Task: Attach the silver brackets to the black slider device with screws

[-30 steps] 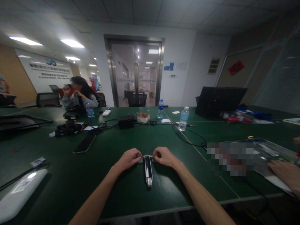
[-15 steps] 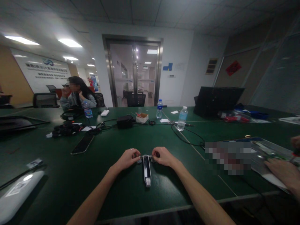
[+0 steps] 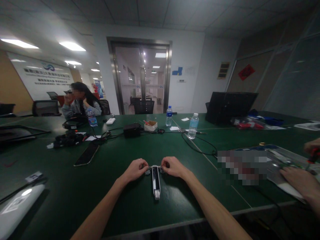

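A narrow white device (image 3: 156,181) with a dark strip down its middle lies on the green table, its long side pointing towards me. A thin crossbar runs across its far end, with small pale, roundish parts beneath it; their kind is too small to make out. At the left end of this bar, my left hand (image 3: 138,169) is closed in a pinch. My right hand (image 3: 173,166) pinches the bar's right end in the same way. Fingers partly hide both bar ends.
A phone (image 3: 86,154) and a white device (image 3: 21,208) lie to the left. Bottles (image 3: 193,126), a small box (image 3: 150,125) and cables stand farther back. On the right, a co-worker's hand (image 3: 297,180) rests by a panel, near a red-handled tool (image 3: 313,156).
The view has shifted slightly. My hands keep their pinch on the crossbar, and the device stays in place. At the right, the co-worker's far hand and red-handled tool have come further into view.
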`<state>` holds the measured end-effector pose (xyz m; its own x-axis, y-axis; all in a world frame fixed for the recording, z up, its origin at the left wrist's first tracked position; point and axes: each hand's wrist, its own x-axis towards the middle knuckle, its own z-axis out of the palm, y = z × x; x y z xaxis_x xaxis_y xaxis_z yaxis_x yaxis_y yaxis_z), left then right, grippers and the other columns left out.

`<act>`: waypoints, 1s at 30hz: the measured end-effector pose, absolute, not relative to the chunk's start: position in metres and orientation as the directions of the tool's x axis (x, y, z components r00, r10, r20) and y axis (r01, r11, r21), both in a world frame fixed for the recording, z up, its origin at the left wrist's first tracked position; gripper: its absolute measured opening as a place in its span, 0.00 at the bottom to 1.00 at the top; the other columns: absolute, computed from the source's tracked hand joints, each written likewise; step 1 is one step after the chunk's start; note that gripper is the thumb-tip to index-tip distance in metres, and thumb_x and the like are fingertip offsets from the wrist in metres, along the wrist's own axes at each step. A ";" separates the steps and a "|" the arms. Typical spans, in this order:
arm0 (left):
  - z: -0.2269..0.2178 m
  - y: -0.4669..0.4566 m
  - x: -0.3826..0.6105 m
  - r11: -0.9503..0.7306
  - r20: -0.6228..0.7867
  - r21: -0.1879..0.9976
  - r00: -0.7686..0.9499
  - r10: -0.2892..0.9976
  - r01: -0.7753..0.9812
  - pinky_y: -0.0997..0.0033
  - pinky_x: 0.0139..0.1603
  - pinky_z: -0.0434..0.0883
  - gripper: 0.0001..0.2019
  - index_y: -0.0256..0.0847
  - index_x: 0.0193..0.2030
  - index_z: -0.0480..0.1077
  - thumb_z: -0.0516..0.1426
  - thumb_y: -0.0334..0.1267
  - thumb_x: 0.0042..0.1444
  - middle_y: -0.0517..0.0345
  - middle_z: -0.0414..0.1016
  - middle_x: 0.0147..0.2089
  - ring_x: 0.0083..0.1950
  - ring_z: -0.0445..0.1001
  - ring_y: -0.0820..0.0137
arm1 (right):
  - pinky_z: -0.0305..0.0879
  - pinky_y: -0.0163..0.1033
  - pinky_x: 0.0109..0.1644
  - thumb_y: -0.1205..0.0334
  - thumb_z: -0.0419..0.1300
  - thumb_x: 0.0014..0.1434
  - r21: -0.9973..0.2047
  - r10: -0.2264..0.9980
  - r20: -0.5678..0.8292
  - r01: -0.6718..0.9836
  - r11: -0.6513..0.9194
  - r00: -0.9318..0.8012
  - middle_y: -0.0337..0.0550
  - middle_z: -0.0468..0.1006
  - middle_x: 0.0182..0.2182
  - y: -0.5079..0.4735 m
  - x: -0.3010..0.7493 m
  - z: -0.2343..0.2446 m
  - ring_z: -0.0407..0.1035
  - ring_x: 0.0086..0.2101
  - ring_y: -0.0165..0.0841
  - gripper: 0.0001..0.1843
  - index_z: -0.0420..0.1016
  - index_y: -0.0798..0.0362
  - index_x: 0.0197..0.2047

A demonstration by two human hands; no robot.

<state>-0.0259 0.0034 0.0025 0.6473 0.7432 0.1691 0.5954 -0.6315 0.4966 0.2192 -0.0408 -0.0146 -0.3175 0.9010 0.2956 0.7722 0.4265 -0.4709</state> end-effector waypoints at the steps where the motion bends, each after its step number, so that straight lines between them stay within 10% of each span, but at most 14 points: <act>1: 0.003 0.003 -0.026 -0.627 0.159 0.498 0.648 0.745 0.599 0.71 0.33 0.64 0.12 0.38 0.38 0.75 0.53 0.42 0.58 0.55 0.71 0.34 0.34 0.67 0.67 | 0.59 0.30 0.34 0.69 0.58 0.52 -0.470 0.900 0.298 0.771 0.429 -0.319 0.38 0.76 0.28 -0.041 0.219 -0.014 0.67 0.28 0.27 0.05 0.75 0.55 0.32; 30: 0.005 -0.004 -0.019 -0.651 0.332 0.491 0.567 0.754 0.578 0.69 0.36 0.66 0.19 0.39 0.31 0.70 0.44 0.45 0.65 0.54 0.71 0.32 0.33 0.69 0.67 | 0.59 0.29 0.32 0.69 0.57 0.52 -0.479 0.900 0.296 0.765 0.431 -0.321 0.38 0.76 0.27 -0.039 0.220 -0.018 0.68 0.27 0.27 0.06 0.75 0.54 0.32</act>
<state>-0.0185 -0.0036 0.0047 0.5675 0.7537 0.3315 0.5781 -0.6514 0.4914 0.2203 -0.0390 -0.0178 -0.3209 0.8995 0.2964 0.7646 0.4307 -0.4793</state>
